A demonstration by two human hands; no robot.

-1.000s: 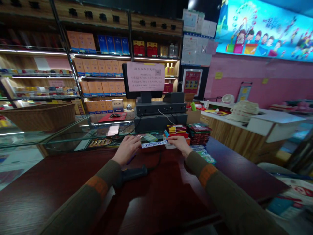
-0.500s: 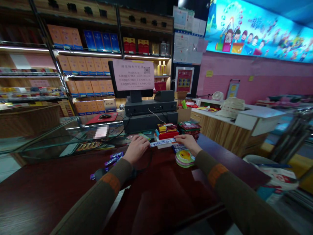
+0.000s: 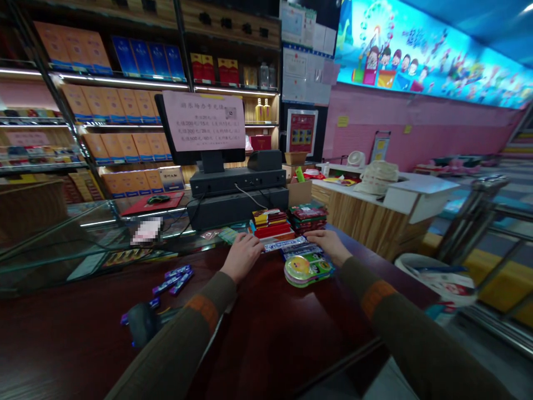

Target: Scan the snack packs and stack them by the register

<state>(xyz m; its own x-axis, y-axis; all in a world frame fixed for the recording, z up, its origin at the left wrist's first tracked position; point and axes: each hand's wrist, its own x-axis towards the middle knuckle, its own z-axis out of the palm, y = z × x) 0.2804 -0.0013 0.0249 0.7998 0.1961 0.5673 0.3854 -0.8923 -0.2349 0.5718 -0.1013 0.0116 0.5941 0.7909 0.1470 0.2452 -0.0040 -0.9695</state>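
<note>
Blue-white strip runs crosswise, I've got left hand pinching one end, right hand the other, neither nearer

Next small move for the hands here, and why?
Probably lower the blue-and-white strip onto the blue packets and let go: the left hand and right hand have its two ends, and in this view it lies right along the packets' far edge. Whether it already touches them, I can't tell.
</note>
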